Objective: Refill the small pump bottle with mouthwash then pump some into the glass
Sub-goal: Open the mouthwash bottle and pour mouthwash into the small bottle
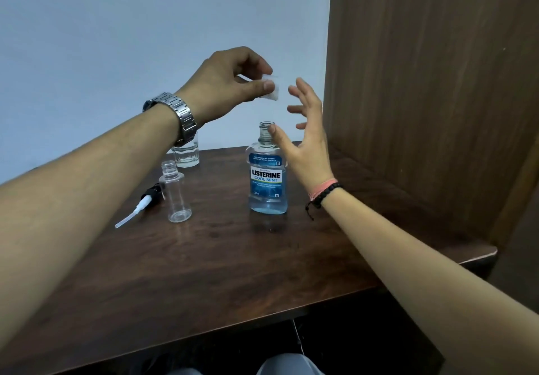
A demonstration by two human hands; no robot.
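Two hands above uncapped mouthwash bottle [268, 176] on table [204, 258]
Left hand [233, 83] pinches clear cap [271, 87] above bottle neck; right hand [306, 130] spread, thumb touching neck; empty pump bottle [176, 194] stands well left

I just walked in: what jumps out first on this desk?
The blue mouthwash bottle stands uncapped mid-table, the open right hand beside its neck. Above it, the left hand pinches the clear cap. Further left stand the empty small pump bottle, its pump lying alongside, and a glass behind.
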